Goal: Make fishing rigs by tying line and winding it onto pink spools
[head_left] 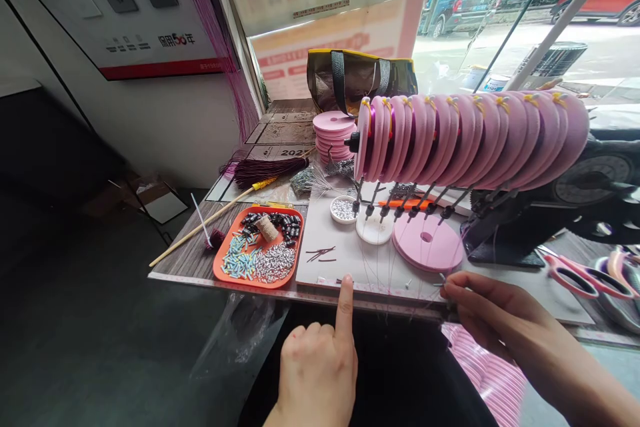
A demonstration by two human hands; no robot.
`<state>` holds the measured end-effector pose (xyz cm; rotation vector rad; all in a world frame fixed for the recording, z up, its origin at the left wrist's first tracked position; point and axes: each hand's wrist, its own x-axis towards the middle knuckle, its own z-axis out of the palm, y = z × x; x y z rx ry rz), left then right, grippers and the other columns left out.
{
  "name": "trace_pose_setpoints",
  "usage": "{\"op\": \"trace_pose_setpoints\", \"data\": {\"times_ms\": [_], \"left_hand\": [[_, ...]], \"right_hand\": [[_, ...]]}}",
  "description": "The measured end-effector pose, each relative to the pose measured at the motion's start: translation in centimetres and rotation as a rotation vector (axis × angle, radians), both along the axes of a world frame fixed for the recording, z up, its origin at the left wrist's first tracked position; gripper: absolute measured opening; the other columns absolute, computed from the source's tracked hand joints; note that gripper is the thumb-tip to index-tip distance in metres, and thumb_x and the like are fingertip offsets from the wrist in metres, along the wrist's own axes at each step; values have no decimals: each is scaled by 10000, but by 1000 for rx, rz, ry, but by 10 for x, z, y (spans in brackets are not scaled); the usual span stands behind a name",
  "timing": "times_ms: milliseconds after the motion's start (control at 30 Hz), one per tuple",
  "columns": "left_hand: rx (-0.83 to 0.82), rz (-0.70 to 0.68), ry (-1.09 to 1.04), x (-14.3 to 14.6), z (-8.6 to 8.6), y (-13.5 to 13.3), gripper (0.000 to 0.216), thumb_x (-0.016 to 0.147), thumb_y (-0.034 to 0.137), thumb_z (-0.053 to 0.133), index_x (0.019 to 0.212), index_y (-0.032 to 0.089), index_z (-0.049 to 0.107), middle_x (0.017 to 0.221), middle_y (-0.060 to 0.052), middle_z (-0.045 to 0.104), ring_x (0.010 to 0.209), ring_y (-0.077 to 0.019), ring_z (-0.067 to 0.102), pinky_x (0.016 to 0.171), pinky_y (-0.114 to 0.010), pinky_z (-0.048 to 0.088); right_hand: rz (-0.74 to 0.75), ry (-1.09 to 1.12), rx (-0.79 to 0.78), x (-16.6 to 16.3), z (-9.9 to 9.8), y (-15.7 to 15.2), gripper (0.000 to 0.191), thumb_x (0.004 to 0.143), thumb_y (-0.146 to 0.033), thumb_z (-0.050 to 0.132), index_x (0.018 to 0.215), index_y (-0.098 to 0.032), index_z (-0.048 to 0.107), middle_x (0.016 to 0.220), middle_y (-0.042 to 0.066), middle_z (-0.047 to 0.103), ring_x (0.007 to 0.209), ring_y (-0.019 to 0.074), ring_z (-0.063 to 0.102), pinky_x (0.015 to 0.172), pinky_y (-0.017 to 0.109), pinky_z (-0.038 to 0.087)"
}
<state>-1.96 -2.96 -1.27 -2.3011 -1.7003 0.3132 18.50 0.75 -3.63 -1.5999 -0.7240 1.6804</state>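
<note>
To work neatly, keep the right hand (493, 312) lightly pinching its small slender piece (442, 279) at the desk's (200, 268) near edge, while the left hand (317, 361), grip unclear, points beside the dark sliver (340, 281).

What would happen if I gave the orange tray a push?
The tray would probably slide rather than tip, since it looks wide and low. Its silver beads might jiggle or spill, being small, loose and behind only a shallow rim. The cork looks round-sided, so it may roll.
</note>
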Motion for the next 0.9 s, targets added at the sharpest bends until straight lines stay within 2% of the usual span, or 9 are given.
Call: {"op": "trace_pose_setpoints", "data": {"times_ms": [233,400,467,600,700,800,900], "left_hand": [[-33,-13,-14,-3,1,4,679,699,73,592,1341,119,379,476,20,571,418,-158,543,472,-273,453],[-257,60,-12,-3,18,26,693,715,12,478,1374,117,291,494,-33,631,429,-214,597,431,-294,431],[-286,76,-17,0,26,35,665,724,15,457,1366,130,323,514,-54,649,449,-229,615,435,-295,414],[-188,100,-64,5,32,50,461,815,110,448,1266,189,506,528,-69,659,479,-256,631,428,-286,348],[-66,117,-160,5,31,63,266,836,162,479,992,242,679,562,-57,674,532,-266,645,433,-277,280],[26,122,-228,9,33,69,236,860,220,462,785,223,685,609,-55,679,606,-264,651,470,-290,276],[19,130,-476,23,38,59,189,848,243,485,795,226,665,628,-26,667,631,-218,635,539,-288,328]], "right_hand": [[4,-17,10,0,0,0,491,583,-630,678,725,-179,549,456,-67,349,435,43,232,402,153,139],[20,-28,31,0,0,0,463,604,-610,667,713,-175,551,428,-63,353,413,43,228,389,162,122],[20,-17,39,-1,2,1,467,594,-610,671,696,-171,548,412,-63,350,404,43,230,391,165,114],[18,31,80,-2,4,2,450,598,-587,673,670,-160,550,383,-75,338,377,27,209,395,171,94],[25,71,107,-1,1,5,414,613,-550,671,671,-162,540,369,-79,358,357,21,218,390,176,86],[63,96,131,2,-5,9,387,614,-521,669,670,-163,534,353,-78,377,331,25,235,375,185,86],[81,129,146,4,-7,13,385,583,-507,678,655,-157,536,334,-77,384,307,27,236,360,193,78]]}}
